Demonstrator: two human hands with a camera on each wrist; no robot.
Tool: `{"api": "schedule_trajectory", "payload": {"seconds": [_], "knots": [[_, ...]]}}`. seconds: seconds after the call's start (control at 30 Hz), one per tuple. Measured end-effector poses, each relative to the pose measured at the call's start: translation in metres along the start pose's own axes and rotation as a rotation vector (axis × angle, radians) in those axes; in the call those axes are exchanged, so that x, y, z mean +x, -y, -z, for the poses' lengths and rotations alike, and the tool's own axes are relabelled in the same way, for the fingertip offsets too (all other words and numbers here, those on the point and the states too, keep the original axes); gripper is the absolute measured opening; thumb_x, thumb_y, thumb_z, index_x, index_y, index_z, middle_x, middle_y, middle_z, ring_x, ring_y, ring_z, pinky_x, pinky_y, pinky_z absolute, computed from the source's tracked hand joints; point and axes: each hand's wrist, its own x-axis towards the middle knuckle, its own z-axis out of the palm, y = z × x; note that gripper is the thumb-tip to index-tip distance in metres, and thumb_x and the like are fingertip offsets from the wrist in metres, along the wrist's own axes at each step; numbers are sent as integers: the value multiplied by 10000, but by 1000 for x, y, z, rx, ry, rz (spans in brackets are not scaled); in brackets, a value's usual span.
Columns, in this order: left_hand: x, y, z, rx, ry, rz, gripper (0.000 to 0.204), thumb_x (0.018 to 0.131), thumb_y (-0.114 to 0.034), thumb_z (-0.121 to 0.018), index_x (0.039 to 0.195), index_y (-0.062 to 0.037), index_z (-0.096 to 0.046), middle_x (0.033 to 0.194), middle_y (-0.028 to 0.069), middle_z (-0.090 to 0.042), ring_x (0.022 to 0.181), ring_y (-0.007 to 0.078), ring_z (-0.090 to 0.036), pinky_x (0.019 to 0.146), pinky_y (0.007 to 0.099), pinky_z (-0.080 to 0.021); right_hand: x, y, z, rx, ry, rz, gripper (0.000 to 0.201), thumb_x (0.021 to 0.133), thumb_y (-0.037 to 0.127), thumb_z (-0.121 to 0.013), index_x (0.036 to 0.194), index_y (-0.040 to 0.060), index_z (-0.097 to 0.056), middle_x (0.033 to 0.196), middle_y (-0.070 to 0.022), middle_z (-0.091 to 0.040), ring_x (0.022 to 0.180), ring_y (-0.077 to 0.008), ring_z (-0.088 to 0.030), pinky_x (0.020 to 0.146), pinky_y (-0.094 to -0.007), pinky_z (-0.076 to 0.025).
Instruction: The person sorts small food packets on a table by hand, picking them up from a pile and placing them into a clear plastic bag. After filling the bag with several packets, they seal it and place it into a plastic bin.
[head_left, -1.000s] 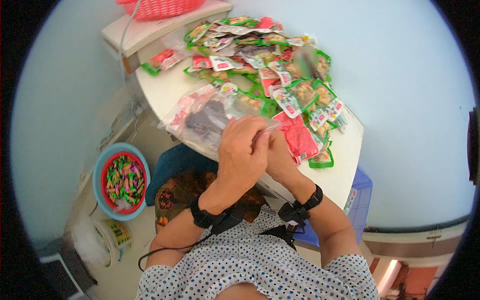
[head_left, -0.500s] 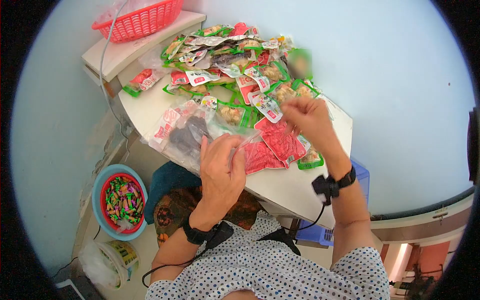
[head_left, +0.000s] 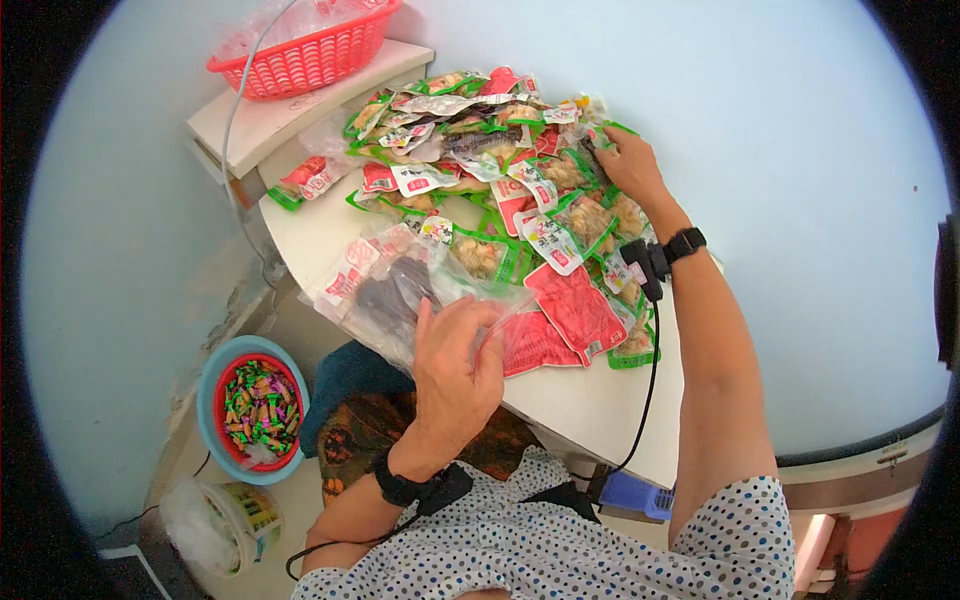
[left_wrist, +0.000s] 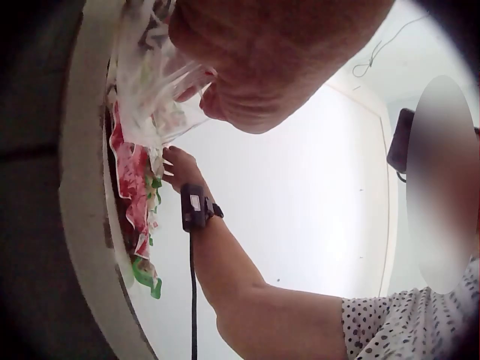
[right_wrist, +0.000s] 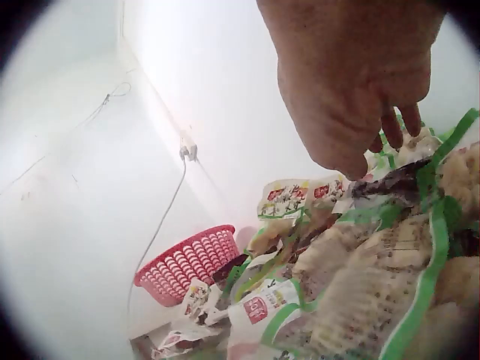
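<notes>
My left hand [head_left: 452, 375] pinches the edge of a clear plastic bag [head_left: 400, 335] at the table's near edge; a dark packet [head_left: 397, 290] and red-and-white print show in the bag. In the left wrist view, the plastic [left_wrist: 142, 101] stretches from the fingers of my left hand [left_wrist: 255, 64]. At the far right of a heap of green-edged packets [head_left: 483, 255], my right hand [head_left: 635, 170] reaches down with its fingers at the packets. The right wrist view has my right hand [right_wrist: 360, 82] with fingers spread over a dark packet [right_wrist: 394, 184]; their tips are partly hidden.
Red packets [head_left: 575, 315] lie right of the bag on the white table [head_left: 610, 400]. A red basket [head_left: 320, 60] stands at the back left. On the floor at left are a blue basin [head_left: 212, 400] of small wrapped pieces and a bucket [head_left: 255, 520]. A blue crate [head_left: 640, 497] sits below.
My right hand has left the bag and my left hand and moved away to the far right of the heap. My left hand still holds the bag. A second red packet now shows beside it.
</notes>
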Motion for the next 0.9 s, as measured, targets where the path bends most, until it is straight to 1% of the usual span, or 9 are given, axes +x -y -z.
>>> {"api": "schedule_trajectory", "payload": {"seconds": [0.1, 0.2, 0.3, 0.4, 0.5, 0.6, 0.7, 0.8, 0.9], "knots": [[1, -1, 1, 2, 10, 9, 166, 838, -61, -624, 1002, -46, -627, 1023, 137, -669, 1093, 367, -598, 1073, 586, -308, 16, -2, -17, 115, 26, 97, 577, 809, 124, -594, 1367, 18, -493, 1269, -247, -589, 1158, -397, -570, 990, -421, -454], [3, -4, 3, -3, 15, 24, 170, 831, -54, -635, 1000, -46, -632, 1054, 132, -683, 1106, 349, -613, 1088, 582, -309, 25, 0, -32, 59, 10, 172, 638, 768, 29, -570, 1397, 38, -461, 1281, -252, -576, 1188, -397, -547, 1013, -426, -436], [3, -4, 4, 3, 16, 29, 175, 828, -52, -643, 1002, -46, -632, 1070, 130, -689, 1116, 343, -618, 1092, 580, -313, 31, -1, -29, 85, 77, 112, 580, 745, 17, -563, 1323, 45, -520, 1263, -234, -587, 1164, -398, -557, 983, -453, -456], [4, -5, 4, 14, 22, 29, 185, 826, -47, -644, 1010, -49, -632, 1073, 129, -690, 1120, 344, -617, 1088, 579, -321, 35, -3, -19, -10, 111, 158, 557, 738, 28, -580, 1293, 38, -535, 1270, -228, -582, 1185, -391, -545, 979, -448, -459], [5, -7, 4, 11, 23, 30, 208, 816, -38, -650, 1022, -54, -633, 1076, 128, -688, 1125, 342, -615, 1084, 576, -329, 36, -5, -15, -87, 171, 53, 530, 754, 60, -596, 1280, 27, -537, 1265, -215, -581, 1197, -394, -535, 982, -452, -457], [6, -8, 4, 15, 5, 35, 231, 801, -30, -662, 1028, -58, -635, 1077, 129, -687, 1127, 341, -614, 1079, 574, -337, 41, -18, -34, -19, 98, 190, 502, 783, 90, -593, 1283, 58, -551, 1259, -205, -581, 1198, -388, -538, 974, -464, -461], [5, -8, 3, 7, 15, 29, 236, 808, -46, -656, 1042, -50, -626, 1075, 126, -671, 1123, 357, -595, 1068, 577, -333, 45, -9, -33, -76, 282, 152, 465, 810, 120, -596, 1274, 113, -579, 1284, -180, -571, 1196, -376, -545, 981, -473, -460], [6, -8, 4, 16, 9, 22, 240, 792, -29, -660, 1029, -54, -632, 1075, 130, -678, 1124, 354, -605, 1069, 559, -350, 38, 11, -20, -138, 320, 124, 442, 822, 128, -593, 1262, 158, -600, 1316, -147, -561, 1199, -362, -550, 988, -480, -458], [7, -7, 4, 21, 16, 15, 242, 778, -13, -663, 1015, -58, -636, 1076, 133, -685, 1127, 350, -615, 1072, 542, -365, 42, 1, -19, -216, 278, 245, 399, 831, 128, -596, 1228, 164, -620, 1314, -121, -569, 1212, -337, -544, 995, -495, -449]]}}
